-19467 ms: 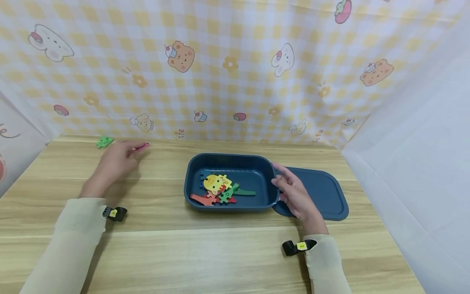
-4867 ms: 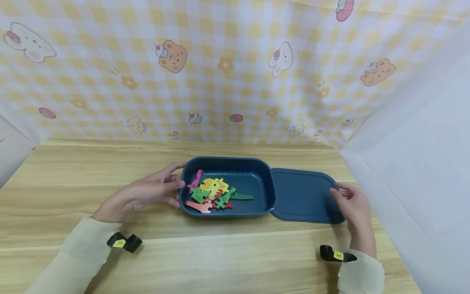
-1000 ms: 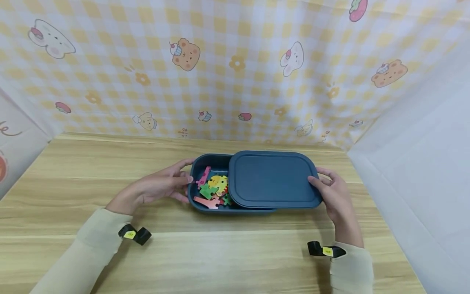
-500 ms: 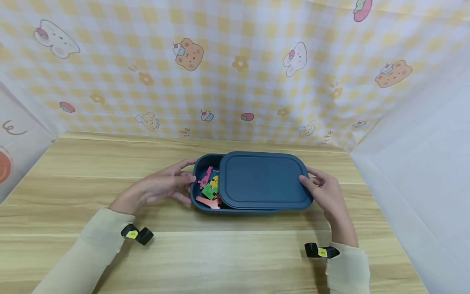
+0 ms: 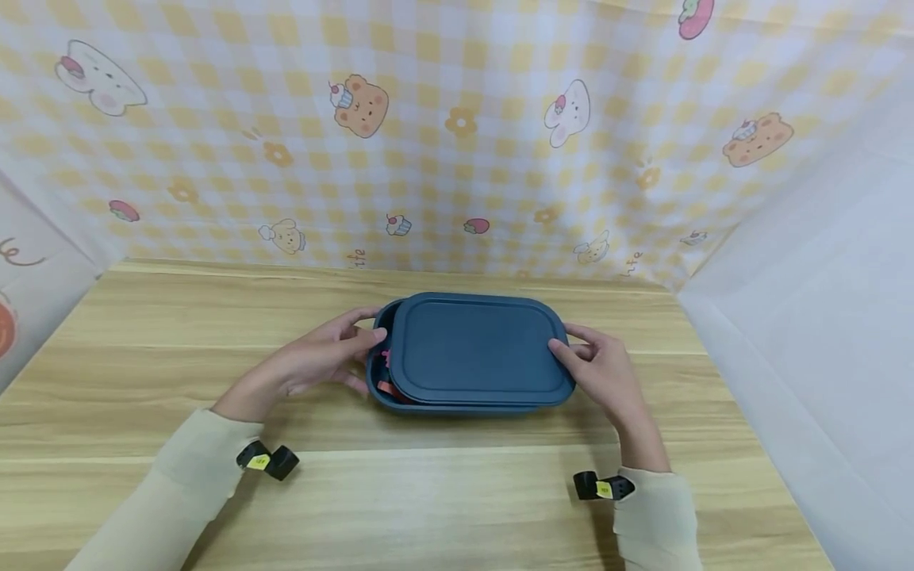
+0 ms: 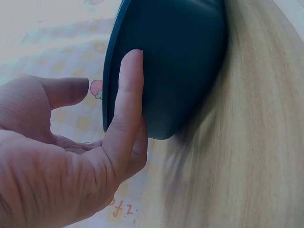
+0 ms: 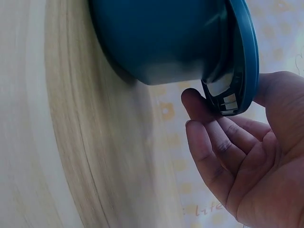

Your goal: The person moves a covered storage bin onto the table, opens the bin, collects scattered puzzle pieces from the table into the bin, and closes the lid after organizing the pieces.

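Note:
A dark blue box (image 5: 457, 411) lies on the table under its matching lid (image 5: 478, 349). The lid sits offset to the right, so a narrow gap shows at the box's left end. Through it I see parts of a pink puzzle piece (image 5: 386, 358) and an orange puzzle piece (image 5: 389, 388); the other pieces are hidden. My left hand (image 5: 321, 357) rests straight fingers against the box's left outer wall (image 6: 180, 61), its thumb above the rim and apart from it. My right hand (image 5: 603, 373) pinches the lid's right end, thumb on top and fingers beneath.
The wooden table (image 5: 443, 492) extends around the box. A yellow checked cloth (image 5: 428, 174) hangs behind the table's far edge. A white panel (image 5: 821, 317) stands at the right. Each wrist wears a small black camera, such as the left camera (image 5: 268, 460).
My right hand has slid the lid leftward over the box, covering most of the puzzle pieces. Earlier the lid lay beside the box. My left hand stays at the box's left end.

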Motion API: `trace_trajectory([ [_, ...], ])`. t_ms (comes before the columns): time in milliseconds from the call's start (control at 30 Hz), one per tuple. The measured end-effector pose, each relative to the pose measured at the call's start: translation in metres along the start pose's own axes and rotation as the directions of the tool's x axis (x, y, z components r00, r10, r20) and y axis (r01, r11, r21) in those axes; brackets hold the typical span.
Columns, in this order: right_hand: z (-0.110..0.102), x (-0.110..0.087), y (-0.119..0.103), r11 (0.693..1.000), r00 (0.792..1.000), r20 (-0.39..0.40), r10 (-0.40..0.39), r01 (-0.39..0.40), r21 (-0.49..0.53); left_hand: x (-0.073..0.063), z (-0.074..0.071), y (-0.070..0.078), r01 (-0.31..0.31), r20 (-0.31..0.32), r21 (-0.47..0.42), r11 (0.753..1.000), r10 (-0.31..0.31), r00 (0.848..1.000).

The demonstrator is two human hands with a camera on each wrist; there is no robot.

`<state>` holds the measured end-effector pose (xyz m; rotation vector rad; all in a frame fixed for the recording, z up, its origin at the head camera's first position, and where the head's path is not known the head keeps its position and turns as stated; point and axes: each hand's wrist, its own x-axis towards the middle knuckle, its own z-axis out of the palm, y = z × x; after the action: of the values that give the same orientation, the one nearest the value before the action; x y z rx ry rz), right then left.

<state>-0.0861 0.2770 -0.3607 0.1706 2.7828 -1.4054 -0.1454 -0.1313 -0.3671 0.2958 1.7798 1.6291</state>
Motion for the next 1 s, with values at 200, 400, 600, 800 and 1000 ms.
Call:
trace_trajectory([
  [200,0.008,0.001,-0.005,0.999,1.0,0.001,-0.019,0.019,-0.04,0.0,0.002,0.0,0.003,-0.031,0.024,1.0,-0.002,1.0],
  [400,0.014,0.0,-0.008,0.996,0.998,-0.019,-0.053,0.051,-0.08,-0.001,0.003,0.0,-0.004,-0.024,0.029,1.0,0.005,1.0],
  [600,0.018,0.0,-0.009,0.993,0.997,-0.007,-0.078,0.078,-0.085,-0.003,0.001,0.001,-0.017,-0.004,0.026,1.0,0.017,1.0],
  [800,0.02,0.0,-0.011,0.993,0.996,-0.003,-0.085,0.084,-0.078,-0.004,-0.001,0.001,-0.01,0.025,-0.001,1.0,0.01,1.0],
  [1000,0.019,-0.002,-0.015,0.994,0.996,-0.02,-0.083,0.081,-0.076,-0.003,-0.003,0.0,-0.008,0.037,-0.001,1.0,0.008,0.999],
])
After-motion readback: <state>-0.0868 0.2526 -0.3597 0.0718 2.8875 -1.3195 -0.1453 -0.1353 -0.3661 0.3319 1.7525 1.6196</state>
